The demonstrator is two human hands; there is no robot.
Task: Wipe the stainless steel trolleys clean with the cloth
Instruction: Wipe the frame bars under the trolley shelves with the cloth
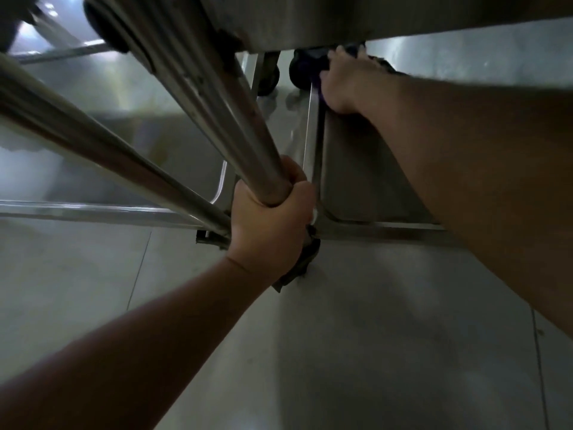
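Observation:
A stainless steel trolley fills the view from above. My left hand grips the bottom of its upright post, near the front corner of the lower shelf. My right arm stretches across that shelf to its far left corner. There my right hand holds a dark purple cloth against the shelf's rim. Most of the cloth is hidden under the hand. The trolley's upper shelf overhangs at the top.
A second steel trolley shelf lies to the left, with slanting rails across it. A dark caster sits below my left hand and more casters stand at the far side. Grey floor tiles spread in front.

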